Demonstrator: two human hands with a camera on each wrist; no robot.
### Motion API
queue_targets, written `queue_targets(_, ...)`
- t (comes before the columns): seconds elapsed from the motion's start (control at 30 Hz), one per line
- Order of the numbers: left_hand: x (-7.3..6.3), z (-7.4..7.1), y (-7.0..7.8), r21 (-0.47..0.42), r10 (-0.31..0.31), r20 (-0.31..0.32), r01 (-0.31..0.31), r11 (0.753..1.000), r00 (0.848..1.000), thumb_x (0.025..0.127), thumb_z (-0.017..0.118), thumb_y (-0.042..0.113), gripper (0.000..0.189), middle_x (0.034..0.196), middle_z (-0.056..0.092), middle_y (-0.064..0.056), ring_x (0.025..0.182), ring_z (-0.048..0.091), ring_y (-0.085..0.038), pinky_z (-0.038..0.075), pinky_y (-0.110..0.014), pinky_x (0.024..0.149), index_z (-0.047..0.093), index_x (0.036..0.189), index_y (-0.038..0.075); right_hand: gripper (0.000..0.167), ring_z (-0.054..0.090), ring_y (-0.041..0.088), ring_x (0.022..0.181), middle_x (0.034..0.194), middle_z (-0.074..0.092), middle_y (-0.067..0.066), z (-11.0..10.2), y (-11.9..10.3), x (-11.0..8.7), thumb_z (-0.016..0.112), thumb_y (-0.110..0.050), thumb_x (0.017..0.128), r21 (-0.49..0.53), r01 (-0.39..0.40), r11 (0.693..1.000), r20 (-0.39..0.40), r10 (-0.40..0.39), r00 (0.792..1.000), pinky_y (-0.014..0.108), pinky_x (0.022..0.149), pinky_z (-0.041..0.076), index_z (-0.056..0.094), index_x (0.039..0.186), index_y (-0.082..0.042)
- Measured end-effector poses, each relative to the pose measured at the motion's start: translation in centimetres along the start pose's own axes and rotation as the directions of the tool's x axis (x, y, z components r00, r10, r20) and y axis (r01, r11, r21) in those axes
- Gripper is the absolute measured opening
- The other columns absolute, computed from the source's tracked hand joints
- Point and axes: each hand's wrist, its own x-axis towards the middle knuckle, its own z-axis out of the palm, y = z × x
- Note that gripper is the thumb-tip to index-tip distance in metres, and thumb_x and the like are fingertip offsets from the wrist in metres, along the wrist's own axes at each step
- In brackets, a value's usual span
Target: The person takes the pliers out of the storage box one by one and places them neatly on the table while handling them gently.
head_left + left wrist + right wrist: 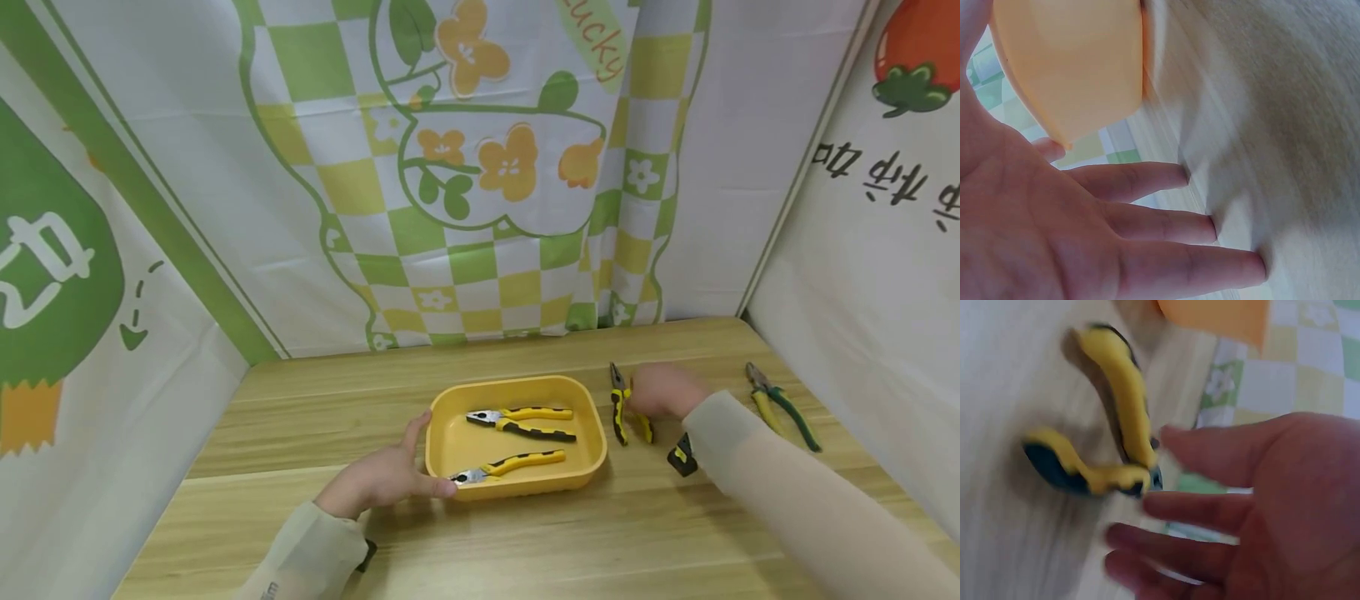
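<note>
A yellow plastic tray (pixel 592 450) stands on the wooden table and holds two combination pliers (pixel 536 414) (pixel 510 467) with yellow and black handles. My left hand (pixel 386 477) rests against the tray's left end, thumb and index finger spread along the rim. Its other fingers stretch out straight in the left wrist view. To the right of the tray lie long-nose pliers (pixel 618 400) with yellow and black handles spread apart. My right hand (pixel 663 390) is at these pliers; in the right wrist view its thumb and index finger stand apart, tips close to the pivot.
Diagonal cutters (pixel 767 396) with green and yellow handles lie at the table's right side. A checked curtain (pixel 480 275) hangs behind the wooden table (pixel 315 417), and printed white cloth (pixel 862 275) borders it at the right.
</note>
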Motion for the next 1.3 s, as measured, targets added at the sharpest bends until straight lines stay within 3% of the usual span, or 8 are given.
queue_targets(0.17, 0.0, -0.1, 0.0, 0.001, 0.002, 0.001, -0.002, 1.0, 1.0, 0.067, 0.085, 0.061, 0.135, 0.102, 0.069, -0.019, 0.073, 0.062, -0.024, 0.049, -0.053, 0.084, -0.004, 0.161, 0.02, 0.048, 0.062, 0.025, 0.077, 0.091, 0.068, 0.01, 1.3, -1.6, 0.7, 0.071, -0.039, 0.091, -0.046, 0.037, 0.998, -0.09, -0.041, 0.995, 0.047, 0.076, 0.052, 0.066, 0.115, 0.003)
queue_targets(0.27, 0.0, -0.1, 0.1, -0.001, 0.004, 0.002, -0.004, 1.0, 1.0, 0.067, 0.085, 0.061, 0.135, 0.101, 0.07, -0.018, 0.072, 0.062, -0.023, 0.049, -0.053, 0.085, -0.004, 0.161, 0.02, 0.05, 0.065, 0.03, 0.086, 0.1, 0.069, 0.015, 1.9, -2.2, 0.9, 0.073, -0.037, 0.089, -0.071, 0.032, 0.997, -0.104, -0.04, 0.994, 0.049, 0.079, 0.053, 0.065, 0.117, 0.004)
queue_targets(0.33, -0.1, -0.1, 0.1, 0.0, 0.003, 0.003, -0.003, 1.0, 1.0, 0.067, 0.085, 0.061, 0.135, 0.1, 0.07, -0.017, 0.072, 0.062, -0.023, 0.049, -0.053, 0.085, -0.003, 0.161, 0.02, 0.046, 0.065, 0.032, 0.091, 0.103, 0.068, 0.017, 2.1, -2.4, 0.9, 0.074, -0.031, 0.088, -0.09, 0.033, 0.995, -0.098, -0.042, 0.994, 0.049, 0.081, 0.053, 0.064, 0.116, 0.004)
queue_targets(0.5, -0.2, 0.0, 0.1, 0.012, 0.006, 0.002, -0.006, 1.0, 1.0, 0.068, 0.084, 0.06, 0.135, 0.095, 0.07, -0.015, 0.069, 0.062, -0.023, 0.05, -0.051, 0.082, -0.004, 0.161, 0.02, 0.036, 0.061, 0.025, 0.078, 0.095, 0.067, 0.014, 1.9, -2.8, 0.7, 0.075, -0.017, 0.083, -0.083, 0.024, 0.996, -0.059, -0.029, 0.998, 0.044, 0.074, 0.054, 0.064, 0.11, 0.004)
queue_targets(0.77, -0.1, 0.0, 0.2, 0.016, -0.006, -0.011, 0.006, 1.0, 1.0, 0.066, 0.085, 0.061, 0.135, 0.104, 0.069, -0.021, 0.076, 0.062, -0.024, 0.049, -0.053, 0.085, -0.003, 0.161, 0.021, 0.028, 0.058, 0.025, 0.073, 0.09, 0.065, 0.014, 1.5, -2.9, 0.1, 0.073, -0.016, 0.083, -0.076, -0.002, 0.997, -0.041, -0.002, 0.999, 0.044, 0.071, 0.053, 0.065, 0.101, 0.003)
queue_targets(1.0, -0.2, 0.0, 0.2, 0.01, -0.001, -0.018, 0.001, 1.0, 1.0, 0.066, 0.086, 0.06, 0.135, 0.116, 0.064, -0.03, 0.091, 0.063, -0.028, 0.045, -0.058, 0.093, -0.002, 0.161, 0.021, 0.017, 0.054, 0.023, 0.064, 0.074, 0.057, 0.007, 1.7, -1.2, -0.8, 0.074, -0.015, 0.083, -0.083, 0.014, 0.996, -0.059, -0.019, 0.998, 0.039, 0.064, 0.051, 0.061, 0.078, -0.005)
queue_targets(1.3, 0.0, 0.1, 0.1, 0.005, -0.001, -0.011, 0.001, 1.0, 1.0, 0.066, 0.086, 0.06, 0.136, 0.117, 0.062, -0.033, 0.092, 0.063, -0.03, 0.043, -0.059, 0.095, -0.002, 0.161, 0.018, 0.014, 0.054, 0.023, 0.066, 0.076, 0.06, 0.008, 2.1, 2.1, -2.9, 0.074, -0.01, 0.084, -0.096, 0.03, 0.995, -0.134, -0.043, 0.99, 0.043, 0.064, 0.049, 0.062, 0.084, -0.002)
